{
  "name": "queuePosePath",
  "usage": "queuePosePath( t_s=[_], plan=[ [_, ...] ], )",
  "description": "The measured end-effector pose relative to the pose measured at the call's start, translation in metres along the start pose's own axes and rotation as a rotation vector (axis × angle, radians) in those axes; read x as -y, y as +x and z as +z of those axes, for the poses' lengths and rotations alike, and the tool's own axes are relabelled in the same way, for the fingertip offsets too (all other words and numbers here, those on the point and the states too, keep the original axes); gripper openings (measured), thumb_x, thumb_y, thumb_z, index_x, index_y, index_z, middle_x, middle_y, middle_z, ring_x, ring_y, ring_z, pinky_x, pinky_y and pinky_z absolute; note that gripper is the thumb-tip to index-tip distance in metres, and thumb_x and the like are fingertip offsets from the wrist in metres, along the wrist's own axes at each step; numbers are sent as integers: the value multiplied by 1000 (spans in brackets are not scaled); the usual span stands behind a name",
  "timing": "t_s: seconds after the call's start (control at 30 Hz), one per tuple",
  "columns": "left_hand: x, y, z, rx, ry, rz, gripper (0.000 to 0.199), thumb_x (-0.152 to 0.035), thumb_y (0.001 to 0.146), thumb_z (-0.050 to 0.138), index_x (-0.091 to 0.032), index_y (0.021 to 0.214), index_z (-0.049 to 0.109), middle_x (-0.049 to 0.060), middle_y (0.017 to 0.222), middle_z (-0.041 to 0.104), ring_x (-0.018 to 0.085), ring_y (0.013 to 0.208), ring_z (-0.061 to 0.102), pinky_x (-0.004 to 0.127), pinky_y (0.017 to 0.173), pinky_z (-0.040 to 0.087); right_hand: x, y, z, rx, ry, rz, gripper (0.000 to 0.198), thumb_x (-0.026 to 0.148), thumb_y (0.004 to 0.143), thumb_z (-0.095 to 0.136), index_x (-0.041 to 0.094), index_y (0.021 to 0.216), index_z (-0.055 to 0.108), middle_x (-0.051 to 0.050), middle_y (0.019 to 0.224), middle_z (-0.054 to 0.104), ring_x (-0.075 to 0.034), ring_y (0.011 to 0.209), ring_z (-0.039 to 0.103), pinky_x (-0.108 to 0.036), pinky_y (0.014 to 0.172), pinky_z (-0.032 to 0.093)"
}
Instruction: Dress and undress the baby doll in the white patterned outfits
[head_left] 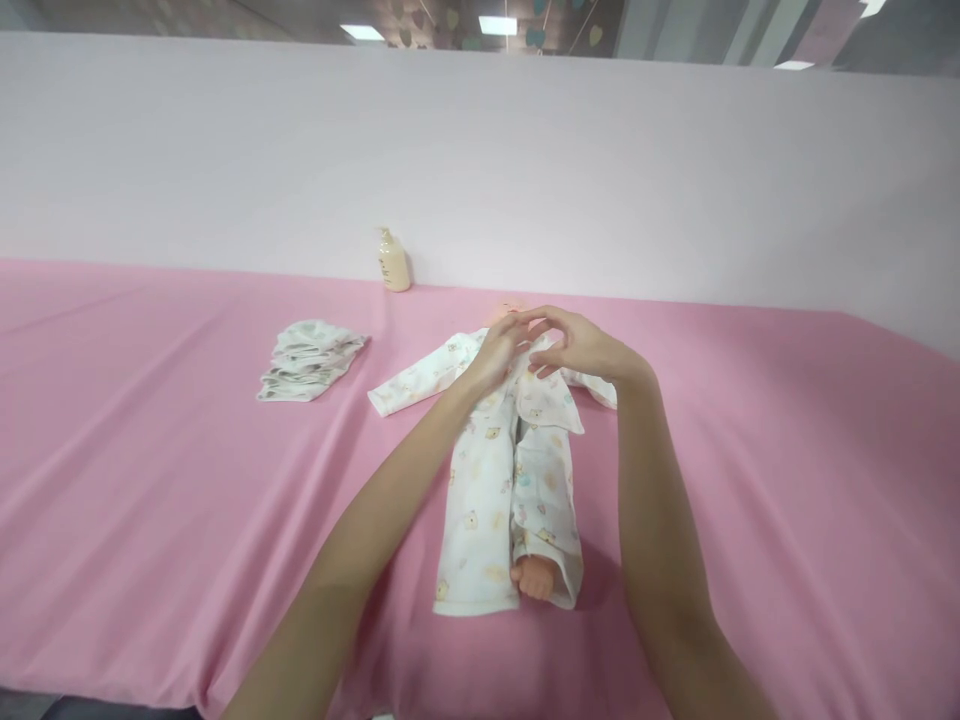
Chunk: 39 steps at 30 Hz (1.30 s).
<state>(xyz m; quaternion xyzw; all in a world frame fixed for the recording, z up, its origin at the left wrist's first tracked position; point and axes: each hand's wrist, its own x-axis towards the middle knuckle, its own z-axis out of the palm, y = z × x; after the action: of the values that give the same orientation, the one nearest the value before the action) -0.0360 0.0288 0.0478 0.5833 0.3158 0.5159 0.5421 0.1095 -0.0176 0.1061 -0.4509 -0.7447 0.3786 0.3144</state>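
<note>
A baby doll lies on its back, feet toward me, dressed in a white printed baby top (547,402) and matching trousers (480,520). My left hand (499,355) is at the chest and neck of the top, its fingers drawn together on the cloth; the tips are partly covered. Just to its right, my right hand (577,345) arches over the upper chest, with a gap between thumb and forefinger. Both hands' fingertips come close together near the collar. The doll's head (508,310) is mostly hidden. One small foot (535,577) shows at the right trouser cuff.
A stack of folded white printed cloths (309,360) lies to the left. Farther back, a pump bottle (394,262) stands against the white wall (480,170). A pink sheet (187,480) with creases covers the table, whose front edge is near me.
</note>
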Motion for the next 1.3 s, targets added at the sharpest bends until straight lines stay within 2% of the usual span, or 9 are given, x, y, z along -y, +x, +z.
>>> queuePosePath(
  t_s=[0.17,0.23,0.33,0.43,0.57,0.8,0.93,1.13,1.3],
  plan=[
    [-9,2,-31,-149,707,231,31,-16,85,39,-15,105,61,8,117,64,19,110,57,32,99,40,-31,24,7,-526,-132,130,30,30,83,53,14,108,59,-9,103,63,-16,77,65,-32,74,53],
    [-7,2,-42,-86,1000,159,31,-15,85,36,-14,102,63,10,110,67,21,106,59,34,97,41,-46,35,15,-536,-282,188,33,33,80,58,12,106,62,-11,100,65,-20,87,63,-33,81,49],
    [3,1,-49,40,1206,51,33,-20,89,33,-11,103,61,14,109,65,24,102,60,35,91,44,-62,48,30,-448,-510,205,25,26,79,58,10,96,67,-12,97,68,-23,94,61,-32,85,44],
    [14,1,-46,78,1262,116,35,-21,92,28,-12,111,56,14,118,61,23,108,57,34,94,42,-68,62,41,-571,-603,236,20,18,82,50,11,86,68,-13,93,68,-24,92,61,-31,82,43],
    [18,4,-44,102,1242,166,35,-21,92,28,-14,112,56,13,118,62,22,109,57,33,96,41,-68,88,50,-795,-399,241,26,21,88,41,13,92,66,-11,94,68,-21,89,61,-29,79,42],
    [28,12,-51,108,925,66,45,-19,85,40,-15,127,54,6,138,50,19,130,42,31,111,27,-76,105,65,-686,-417,253,29,17,89,36,13,95,65,-11,98,67,-22,92,60,-31,81,42],
    [31,20,-48,40,778,47,41,-18,83,41,-18,118,61,2,129,59,16,122,50,26,105,33,-83,99,66,-681,-438,276,33,14,88,34,14,95,66,-11,96,68,-22,91,61,-31,81,42],
    [27,43,-26,-198,1128,-38,33,-29,88,39,-21,97,70,7,105,70,24,101,61,36,90,42,-87,98,64,-684,-331,260,27,30,84,50,16,97,70,-11,99,69,-23,96,62,-30,82,44],
    [32,45,-16,-227,1337,-14,33,-26,87,39,-22,97,70,9,100,71,26,97,61,42,89,38,-89,97,63,-663,-256,250,27,27,83,49,17,96,71,-10,95,70,-22,91,63,-29,81,43]
  ],
)
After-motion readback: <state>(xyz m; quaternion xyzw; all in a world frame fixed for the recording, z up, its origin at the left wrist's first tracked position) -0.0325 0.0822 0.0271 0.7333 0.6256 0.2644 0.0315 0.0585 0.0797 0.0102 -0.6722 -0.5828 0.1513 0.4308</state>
